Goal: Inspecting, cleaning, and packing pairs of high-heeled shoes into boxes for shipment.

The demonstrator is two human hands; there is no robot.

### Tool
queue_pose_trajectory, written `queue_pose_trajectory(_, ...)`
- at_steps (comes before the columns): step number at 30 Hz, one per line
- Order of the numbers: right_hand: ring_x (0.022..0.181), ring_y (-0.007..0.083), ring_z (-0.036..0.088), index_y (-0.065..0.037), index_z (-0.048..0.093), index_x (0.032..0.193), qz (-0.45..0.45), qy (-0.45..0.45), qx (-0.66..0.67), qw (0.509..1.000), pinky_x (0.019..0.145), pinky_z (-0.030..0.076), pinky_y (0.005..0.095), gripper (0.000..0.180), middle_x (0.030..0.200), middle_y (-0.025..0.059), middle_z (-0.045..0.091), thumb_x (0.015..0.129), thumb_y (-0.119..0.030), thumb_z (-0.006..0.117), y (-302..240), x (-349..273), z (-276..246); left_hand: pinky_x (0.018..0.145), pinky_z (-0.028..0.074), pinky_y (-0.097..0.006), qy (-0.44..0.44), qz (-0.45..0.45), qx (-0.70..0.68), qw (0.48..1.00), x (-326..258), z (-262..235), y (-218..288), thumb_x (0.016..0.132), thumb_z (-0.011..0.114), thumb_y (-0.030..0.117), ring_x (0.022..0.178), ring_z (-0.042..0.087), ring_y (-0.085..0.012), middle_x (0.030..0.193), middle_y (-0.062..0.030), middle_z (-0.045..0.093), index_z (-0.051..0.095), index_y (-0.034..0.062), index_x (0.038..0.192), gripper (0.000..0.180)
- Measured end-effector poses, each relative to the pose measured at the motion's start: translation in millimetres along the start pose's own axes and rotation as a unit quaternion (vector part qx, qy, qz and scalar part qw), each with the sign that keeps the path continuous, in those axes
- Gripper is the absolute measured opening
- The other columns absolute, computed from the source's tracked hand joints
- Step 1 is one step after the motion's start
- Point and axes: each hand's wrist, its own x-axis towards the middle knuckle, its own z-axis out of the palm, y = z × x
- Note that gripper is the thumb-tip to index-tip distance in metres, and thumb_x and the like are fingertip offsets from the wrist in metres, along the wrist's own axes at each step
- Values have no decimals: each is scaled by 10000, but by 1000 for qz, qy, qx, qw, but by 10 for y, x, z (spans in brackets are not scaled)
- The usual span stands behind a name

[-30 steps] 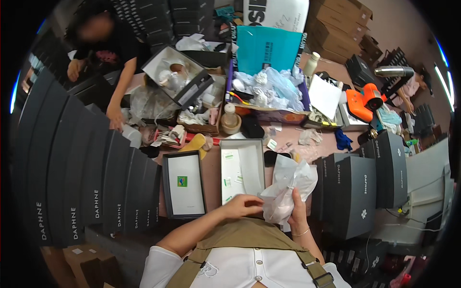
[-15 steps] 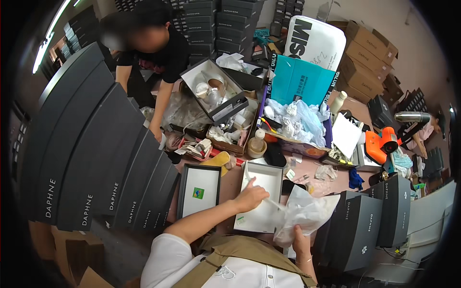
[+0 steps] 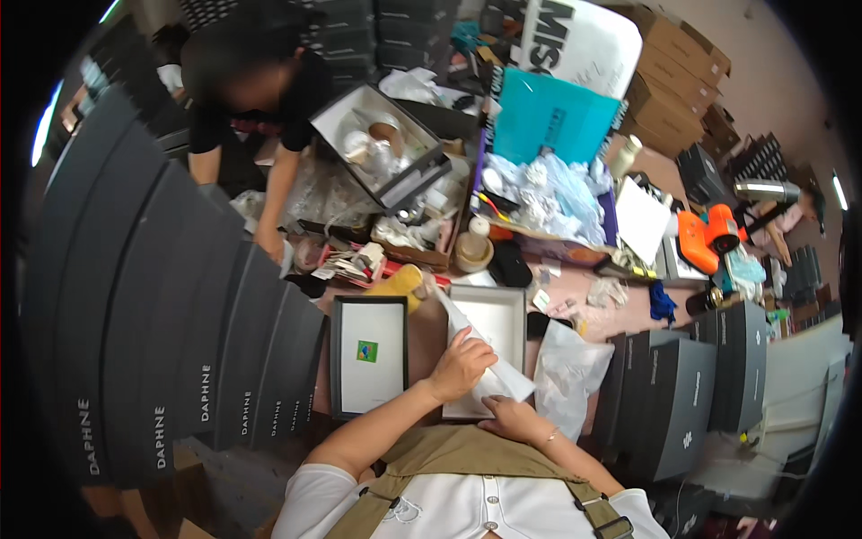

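The left hand [image 3: 462, 364] hides the middle of the white paper [image 3: 507, 375] it pinches, and the paper in turn covers much of the left side and floor of the open box [image 3: 505, 328]. The right hand [image 3: 510, 417] bends over the box's near edge at the paper's lower end, slightly blurred; whether its fingers grip the paper, I cannot tell. What the translucent bag [image 3: 573, 382] just right of the box holds cannot be made out. Dark stacked boxes [image 3: 180, 305] on the left partly hide a co-worker's hand [image 3: 269, 241], and the fisheye's black rim cuts off their outer side. More dark boxes [image 3: 673, 395] stand close beyond the bag, walling in that side of the surface [image 3: 633, 314]. A lid [image 3: 370, 386] lies just left of the box; a yellow insole [image 3: 392, 283] and a bowl [image 3: 471, 254] sit beyond. The paper slants across the box, its long axis running from the far left corner toward the near right one.
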Motion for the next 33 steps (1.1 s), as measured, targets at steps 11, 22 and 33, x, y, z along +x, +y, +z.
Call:
queue_pose_trajectory(11, 1054, 424, 523, 21, 463, 1238, 23, 84, -11, 996, 904, 443, 428, 527, 1118, 263, 541, 842, -281, 634, 258, 18, 481, 899, 445, -432, -257, -50, -136, 955, -57, 541, -282, 674, 619, 90, 1011, 586, -328, 993, -144, 661, 673, 22, 933, 273)
queue_pose_trajectory(22, 1093, 406, 531, -6, 459, 1290, 13, 62, 73, 995, 924, 448, 434, 550, 1230, 247, 519, 853, -295, 626, 105, 265, 301, 1052, 300, -431, 327, -457, -456, 690, 834, -1628, -2286, 832, 622, 520, 1286, 357, -316, 1379, -169, 350, 294, 65, 1414, 808)
queue_pose_trajectory(33, 992, 368, 568, -38, 547, 1141, 134, 30, 106, 985, 841, 468, 447, 415, 1066, 177, 586, 838, -306, 638, 149, -10, 223, 796, 411, -369, 293, -536, -548, 571, 1000, -1424, -2788, 692, 681, 470, 953, 483, -221, 1140, -48, 515, 580, 142, 1070, 511)
